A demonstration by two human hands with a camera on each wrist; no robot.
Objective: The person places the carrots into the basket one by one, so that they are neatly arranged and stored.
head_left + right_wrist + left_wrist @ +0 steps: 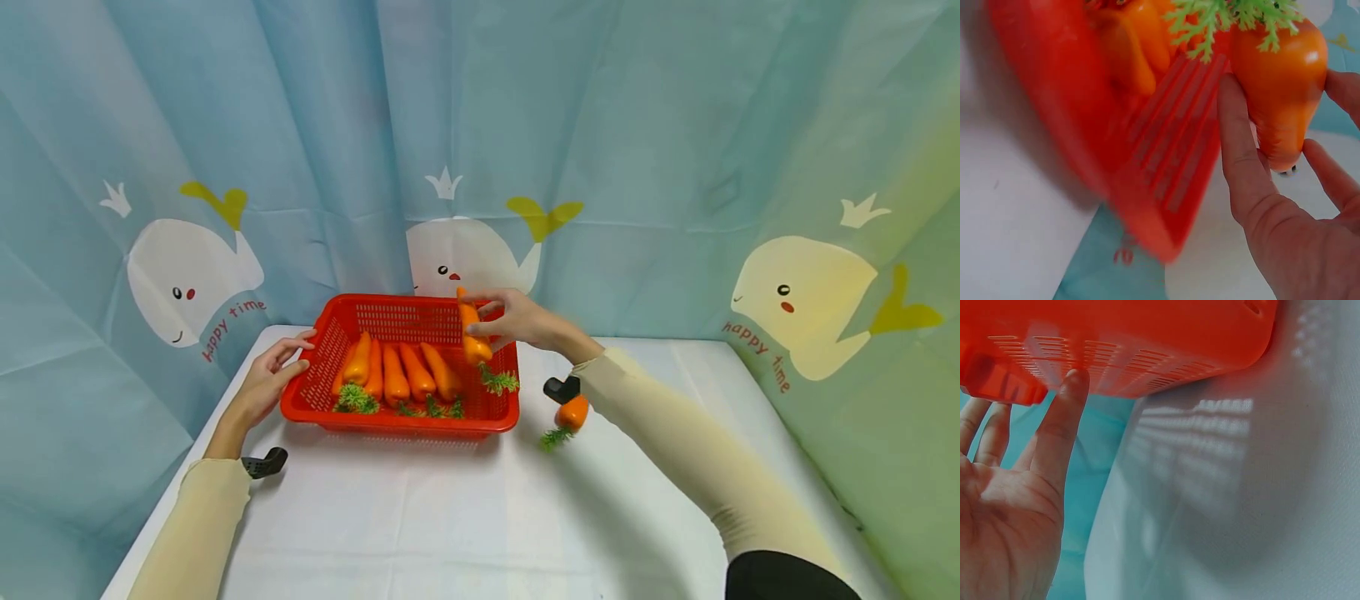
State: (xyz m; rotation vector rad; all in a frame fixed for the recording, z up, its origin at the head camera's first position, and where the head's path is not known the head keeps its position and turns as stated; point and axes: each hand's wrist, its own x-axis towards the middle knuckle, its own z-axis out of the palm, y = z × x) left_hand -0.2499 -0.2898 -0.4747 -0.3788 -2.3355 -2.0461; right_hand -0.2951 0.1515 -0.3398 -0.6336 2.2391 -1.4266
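Note:
Over the right part of a red plastic basket (420, 423), my right hand (517, 318) holds a toy carrot (477, 348) between thumb and fingers, its green leafy top hanging down. The right wrist view shows this carrot tilted, thick end up, the fingers on both sides. Several more orange carrots (396, 379) lie side by side in the basket's left and middle. At the basket's left end, my left hand (262, 379) touches the rim and wall with fairly straight fingers; in the left wrist view the thumb (1063, 422) meets the slotted wall and the other fingertips are hidden.
Another carrot (573, 413) lies on the white table (420, 517) right of the basket, partly covered by the right wrist's black camera (561, 389). A blue curtain (637, 125) printed with whales stands behind and at both sides of the table.

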